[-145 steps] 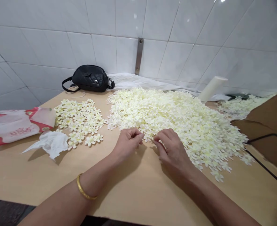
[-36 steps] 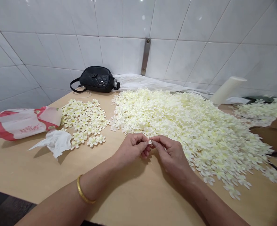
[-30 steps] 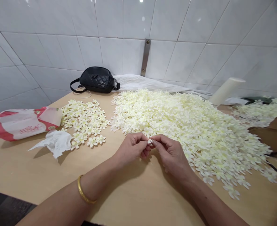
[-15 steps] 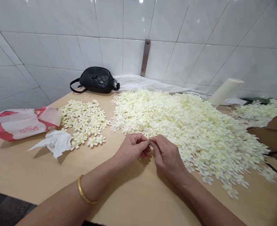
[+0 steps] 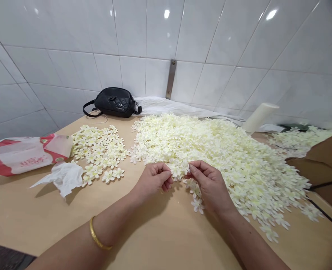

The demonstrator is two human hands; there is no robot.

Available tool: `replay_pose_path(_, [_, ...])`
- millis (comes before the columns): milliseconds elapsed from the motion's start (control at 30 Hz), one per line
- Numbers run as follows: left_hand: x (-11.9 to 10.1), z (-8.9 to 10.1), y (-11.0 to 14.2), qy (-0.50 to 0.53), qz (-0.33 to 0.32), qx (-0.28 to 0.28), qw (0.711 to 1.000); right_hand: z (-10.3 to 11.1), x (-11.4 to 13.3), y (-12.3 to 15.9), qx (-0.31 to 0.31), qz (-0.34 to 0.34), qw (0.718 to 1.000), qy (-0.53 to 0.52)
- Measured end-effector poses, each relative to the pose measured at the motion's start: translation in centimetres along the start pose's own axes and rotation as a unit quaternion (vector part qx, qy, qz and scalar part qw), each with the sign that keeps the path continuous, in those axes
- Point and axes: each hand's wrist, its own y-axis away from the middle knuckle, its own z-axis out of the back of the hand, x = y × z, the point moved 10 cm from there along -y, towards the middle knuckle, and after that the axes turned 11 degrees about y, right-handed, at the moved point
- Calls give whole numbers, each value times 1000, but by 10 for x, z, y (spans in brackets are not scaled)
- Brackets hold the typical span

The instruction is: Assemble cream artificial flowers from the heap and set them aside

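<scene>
A broad heap of pale yellow-white artificial flowers (image 5: 211,142) spreads over the table in front of both hands. At its near edge my left hand (image 5: 154,178) is closed, thumb and index finger pinched together; anything between them is too small to make out. My right hand (image 5: 211,185) sits a short gap to the right, its thumb and index finger pinching the petal edge of an artificial flower (image 5: 180,170). Loose blossoms (image 5: 197,205) lie just under the right hand. A smaller spread of flowers with yellowish centres (image 5: 98,148) lies left of the hands.
On the left are a red-and-white plastic packet (image 5: 27,152) and a crumpled tissue (image 5: 66,179). A black bag (image 5: 113,102) stands near the tiled wall. At the right are a white roll (image 5: 260,117) and brown cardboard (image 5: 326,165) with a black cord.
My hands were touching fingertip to fingertip; now they are apart, the right one shifted rightward to the flower heap's edge. Flowers near the right hand have been drawn forward. The view has tilted slightly upward.
</scene>
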Motion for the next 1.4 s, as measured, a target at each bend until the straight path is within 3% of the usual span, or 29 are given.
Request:
replay_pose_path(133, [-1,7,-1,-5,-6,-25,1000,26,0,-10,-45,0,998,-50])
replay_pose_path(200, [-3,9,0,-7,-12,-36,999,53,9,-19,-93,25,995,2])
replay_pose_path(267, [-3,9,0,-10,-15,-39,999,88,27,-30,-178,71,973,129])
replay_pose_path(300, [-2,9,-1,-12,-14,-38,999,103,40,-35,-227,103,943,218])
replay_pose_path(333, [-2,9,-1,-13,-12,-38,999,114,56,-39,-274,142,897,317])
replay_pose_path(400, [0,11,-2,-16,-6,-43,999,112,79,-51,-307,214,792,482])
replay_pose_path(467, [1,14,-4,-13,-7,-49,999,101,85,-65,-283,247,757,535])
replay_pose_path(567, [-1,15,-5,2,-24,-51,998,70,87,-67,-228,274,761,542])
replay_pose_path(667, [-1,16,-5,24,-23,-56,998,39,98,-33,-213,314,778,502])
replay_pose_path(700, [-1,15,-4,31,-20,-55,998,30,100,-21,-191,322,801,467])
replay_pose_path(767, [-1,11,-3,42,-17,-46,998,4,92,-3,-86,317,857,397])
replay_pose_path(867, [-2,4,-1,49,-19,-17,998,-25,77,15,14,302,885,353])
replay_pose_path(1133, [-1,-10,1,65,-3,55,996,-40,56,16,95,268,905,317])
replay_pose_path(1400, [-2,-10,1,29,-22,52,998,-42,53,18,115,249,912,306])
